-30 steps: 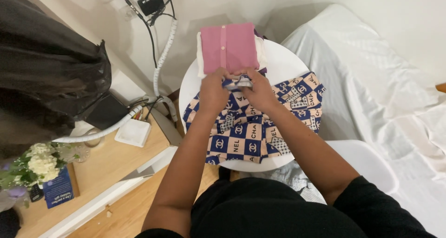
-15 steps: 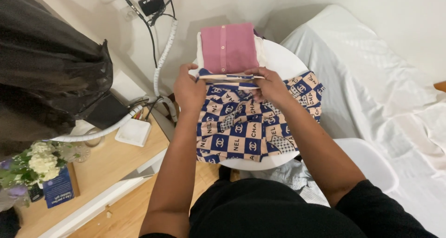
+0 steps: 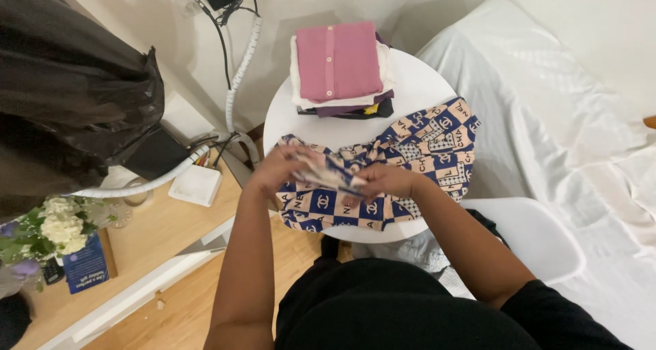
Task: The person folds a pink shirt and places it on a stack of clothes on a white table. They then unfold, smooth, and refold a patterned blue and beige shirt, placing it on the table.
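The head camera looks down on a round white tabletop (image 3: 417, 83) with a blue-and-peach checked garment (image 3: 410, 152) spread across its near half. The cloth's long axis runs from the near left edge, where it hangs just over the rim, up to the far right, where a corner points toward the bed (image 3: 560, 117). Its middle is bunched into a ridge, so its outline is hard to make out.

The left hand (image 3: 280, 169) is closed on a fold of the garment at its near left part, fingers curled under the cloth and thumb on top. The right hand (image 3: 383, 180) is just beside it, pinching the same fold from the right, fingers drawn together. The fold between them is blurred and lifted slightly off the tabletop.

At the far side of the tabletop sits a stack of folded clothes (image 3: 338, 66), a pink buttoned piece on top, white and dark purple layers beneath; it is apart from the garment, with bare tabletop between.

To the left, a dark sheer cover (image 3: 68, 83) fills the corner. A white ribbed hose (image 3: 242, 63) runs down the wall and curves along a wooden desk (image 3: 157, 234), where a small white square box (image 3: 196, 184) and a bunch of pale flowers (image 3: 55, 223) stand. A white chair seat (image 3: 526, 234) shows at near right, partly hidden by the right forearm. The person's dark top covers the near edge, hiding whatever lies below the tabletop.
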